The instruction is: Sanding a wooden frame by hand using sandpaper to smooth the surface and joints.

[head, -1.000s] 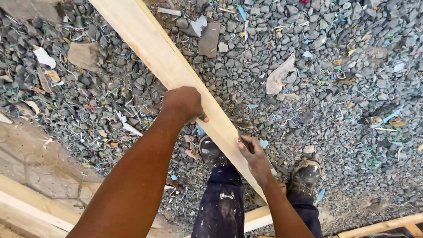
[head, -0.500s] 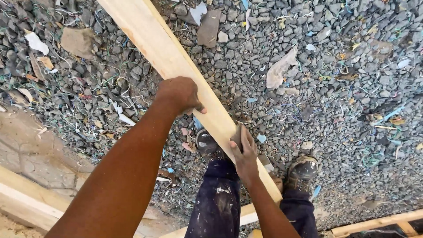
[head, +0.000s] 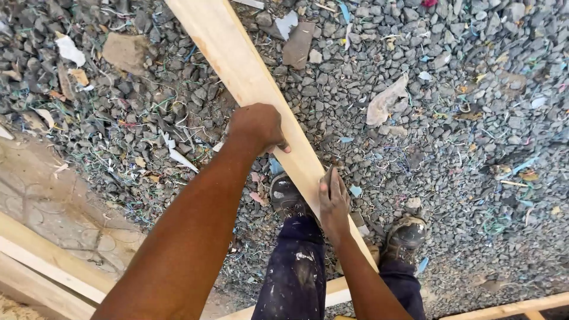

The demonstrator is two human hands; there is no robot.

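Observation:
A long pale wooden plank [head: 237, 65] runs from the top middle down toward my legs. My left hand [head: 258, 125] grips the plank's left edge, fingers wrapped under it. My right hand [head: 333, 198] lies flat on the plank's lower part, holding a small dark thing whose kind I cannot tell. Below the plank are my dark paint-spotted trousers [head: 296, 272] and two worn shoes, the left shoe [head: 287, 195] and the right shoe [head: 406, 237].
Grey gravel [head: 474, 118] strewn with paper scraps, plastic bits and flat stones covers the ground. Other wooden boards [head: 41, 261] lie at the lower left, and another board [head: 510, 308] at the lower right. A bare concrete patch [head: 65, 201] is at the left.
My view has shifted slightly. Both hands keep their hold on the plank; the right hand has slid a little along it.

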